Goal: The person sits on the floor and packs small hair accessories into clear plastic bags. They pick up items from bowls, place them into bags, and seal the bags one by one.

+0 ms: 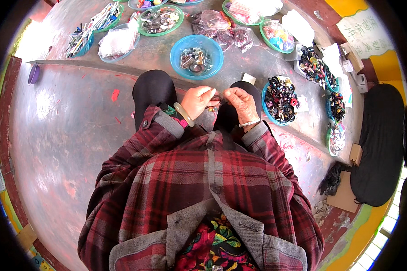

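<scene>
My left hand [196, 103], with a pale bangle at the wrist, is closed in a pinch between my knees. At its fingertips is a small dark looped piece [215, 98], too small to name surely. My right hand [242, 105], wearing a light band, pinches close beside it; what its fingers hold cannot be made out. Some small colourful bits show just below the left fingers. Beyond my hands a blue basin [176, 62] contains small shiny packets and dark round pieces. To the right stands a blue basket [267, 112] heaped with black hair ties [281, 97].
Farther off stand a green-rimmed basin [182, 20], plastic bags [211, 25] and a tray of white sheets [117, 44]. Several more baskets of dark loops [311, 63] line the right. A long black cushion [379, 144] and a cardboard piece [343, 194] lie at far right.
</scene>
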Motion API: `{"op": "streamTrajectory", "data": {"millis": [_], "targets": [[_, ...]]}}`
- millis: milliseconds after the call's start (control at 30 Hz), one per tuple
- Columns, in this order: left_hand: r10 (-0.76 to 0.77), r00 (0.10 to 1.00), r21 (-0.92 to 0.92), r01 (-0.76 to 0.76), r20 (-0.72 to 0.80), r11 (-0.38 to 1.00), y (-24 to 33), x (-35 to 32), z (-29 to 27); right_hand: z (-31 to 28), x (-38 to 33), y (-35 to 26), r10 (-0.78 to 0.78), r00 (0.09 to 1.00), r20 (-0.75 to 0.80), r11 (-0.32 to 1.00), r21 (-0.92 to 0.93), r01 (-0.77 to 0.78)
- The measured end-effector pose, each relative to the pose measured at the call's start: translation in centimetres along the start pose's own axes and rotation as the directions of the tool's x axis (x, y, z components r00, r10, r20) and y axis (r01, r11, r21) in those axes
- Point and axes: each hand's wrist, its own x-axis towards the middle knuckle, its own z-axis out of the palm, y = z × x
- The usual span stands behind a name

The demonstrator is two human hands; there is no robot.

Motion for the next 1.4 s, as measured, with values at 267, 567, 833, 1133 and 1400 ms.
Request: {"op": "streamTrajectory", "data": {"millis": [267, 567, 833, 1133, 1400], "targets": [[-0.024, 0.999, 0.185, 0.017, 0.032, 0.983, 0.6, -0.4, 0.2, 0.7, 0.1, 1.0, -0.077, 0.996, 0.044, 0.975, -0.206, 0.085], [-0.110, 0.993, -0.119, 0.113, 0.028, 0.986, 1.3, -0.6, 0.4, 0.3, -0.3, 0.5, -0.058, 0.998, 0.007, 0.998, -0.017, 0.058], [-0.076, 0.991, -0.159, 0.092, 0.106, 0.983, 1.2, -0.4, -0.2, -0.5, -0.5, 0.7, -0.045, 0.999, -0.024, 0.999, 0.022, 0.045], [-0.052, 0.996, -0.087, 0.059, 0.078, 0.995, 2.1, -0.8, 0.3, -0.2, -0.8, -0.4, -0.121, 0.993, -0.002, 0.992, -0.017, 0.121], [-0.026, 0.999, 0.193, 0.018, 0.036, 0.981, 2.2, -0.8, 0.4, 0.6, -1.1, -0.3, -0.128, 0.990, 0.063, 0.991, -0.040, 0.131]]}}
